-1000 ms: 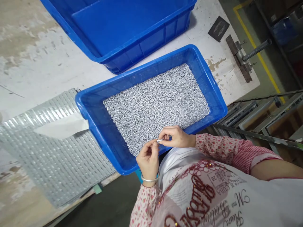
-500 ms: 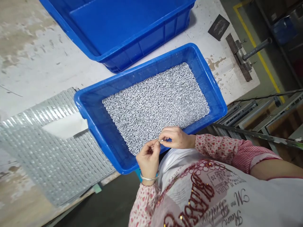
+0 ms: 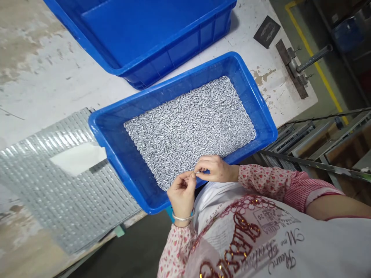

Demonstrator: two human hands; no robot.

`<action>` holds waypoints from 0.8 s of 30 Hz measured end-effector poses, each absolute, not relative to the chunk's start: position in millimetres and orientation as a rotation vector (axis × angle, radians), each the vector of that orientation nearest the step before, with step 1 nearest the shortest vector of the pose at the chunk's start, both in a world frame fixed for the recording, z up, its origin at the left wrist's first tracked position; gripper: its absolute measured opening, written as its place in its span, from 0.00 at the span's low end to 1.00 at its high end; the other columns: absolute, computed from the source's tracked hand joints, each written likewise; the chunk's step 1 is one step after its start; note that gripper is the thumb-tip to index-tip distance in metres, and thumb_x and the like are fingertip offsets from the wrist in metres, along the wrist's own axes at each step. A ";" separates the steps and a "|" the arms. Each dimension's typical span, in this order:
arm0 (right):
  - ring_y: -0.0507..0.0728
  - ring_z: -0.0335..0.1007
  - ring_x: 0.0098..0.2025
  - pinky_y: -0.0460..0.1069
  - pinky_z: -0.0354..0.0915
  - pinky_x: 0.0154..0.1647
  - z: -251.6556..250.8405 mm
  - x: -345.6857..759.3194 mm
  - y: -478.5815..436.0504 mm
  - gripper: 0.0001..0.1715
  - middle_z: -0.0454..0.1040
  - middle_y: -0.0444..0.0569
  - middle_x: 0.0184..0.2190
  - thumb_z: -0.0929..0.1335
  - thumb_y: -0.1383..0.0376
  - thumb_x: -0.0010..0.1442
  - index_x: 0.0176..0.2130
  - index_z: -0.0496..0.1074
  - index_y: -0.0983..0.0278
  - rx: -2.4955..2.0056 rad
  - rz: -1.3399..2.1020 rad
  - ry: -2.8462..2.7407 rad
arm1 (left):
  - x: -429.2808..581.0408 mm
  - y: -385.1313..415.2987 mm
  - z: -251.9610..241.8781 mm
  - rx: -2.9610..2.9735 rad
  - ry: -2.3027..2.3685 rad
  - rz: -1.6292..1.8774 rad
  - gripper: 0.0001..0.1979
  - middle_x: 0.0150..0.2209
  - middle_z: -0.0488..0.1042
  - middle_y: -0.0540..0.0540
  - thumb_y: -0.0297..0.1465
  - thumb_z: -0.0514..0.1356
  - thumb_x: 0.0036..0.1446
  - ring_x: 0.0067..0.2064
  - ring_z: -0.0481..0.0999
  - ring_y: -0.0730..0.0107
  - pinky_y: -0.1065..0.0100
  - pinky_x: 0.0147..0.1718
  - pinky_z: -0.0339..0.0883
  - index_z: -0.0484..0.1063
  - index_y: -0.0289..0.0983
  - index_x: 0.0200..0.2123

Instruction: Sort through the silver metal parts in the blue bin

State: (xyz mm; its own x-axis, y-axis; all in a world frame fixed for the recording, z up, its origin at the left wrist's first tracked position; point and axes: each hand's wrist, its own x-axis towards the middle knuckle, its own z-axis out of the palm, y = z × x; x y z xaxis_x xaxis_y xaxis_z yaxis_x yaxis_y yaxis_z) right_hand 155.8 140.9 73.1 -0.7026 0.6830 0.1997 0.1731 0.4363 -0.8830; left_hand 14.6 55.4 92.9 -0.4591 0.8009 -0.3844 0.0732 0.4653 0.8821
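Observation:
A shallow blue bin holds a layer of small silver spindle-shaped metal pieces. Over its near edge my two hands meet fingertip to fingertip. My left hand, with a bracelet at the wrist, is closed in a pinch of thumb and forefinger. Opposite it, my right hand is closed in a pinch too. Between the fingertips a tiny bit of one small metal piece shows; the fingers cover most of it.
A larger blue bin stands behind on the worn white table. Left lies a ribbed grey sheet stack with a white paper on it. A dark square plate and a clamp fixture sit far right, above metal racks.
The hands keep the same pinch, almost unmoved. The view has shifted very slightly, so the bins and sheets appear a little farther left.

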 end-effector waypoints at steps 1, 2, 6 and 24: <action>0.51 0.67 0.31 0.46 0.67 0.34 73.0 155.9 140.6 0.03 0.72 0.47 0.29 0.66 0.70 0.60 0.34 0.70 0.66 -0.715 1.239 -2.135 | 14.6 55.4 93.0 0.739 1.850 1.060 0.11 0.22 0.73 0.49 0.38 0.65 0.49 0.23 0.70 0.73 0.72 0.23 0.66 0.75 0.34 0.30; 0.50 0.68 0.31 0.45 0.67 0.33 72.8 156.1 140.1 0.03 0.72 0.47 0.29 0.66 0.71 0.60 0.34 0.70 0.66 -0.716 1.255 -2.120 | 14.4 55.2 92.8 0.742 1.848 1.059 0.11 0.22 0.73 0.50 0.38 0.65 0.49 0.23 0.70 0.74 0.72 0.23 0.66 0.75 0.34 0.30; 0.50 0.68 0.30 0.44 0.67 0.31 71.2 156.8 137.1 0.02 0.72 0.46 0.29 0.67 0.70 0.59 0.33 0.70 0.66 -0.758 1.335 -2.071 | 13.6 53.6 90.9 0.768 1.852 1.064 0.11 0.21 0.72 0.50 0.37 0.64 0.50 0.22 0.69 0.74 0.72 0.23 0.65 0.75 0.34 0.30; 0.49 0.67 0.28 0.44 0.67 0.31 76.2 158.3 139.2 0.01 0.72 0.45 0.27 0.69 0.70 0.56 0.33 0.72 0.66 -0.834 1.523 -1.961 | 17.5 48.1 85.4 0.556 1.724 1.087 0.11 0.19 0.67 0.53 0.38 0.65 0.52 0.21 0.64 0.76 0.73 0.21 0.60 0.75 0.35 0.31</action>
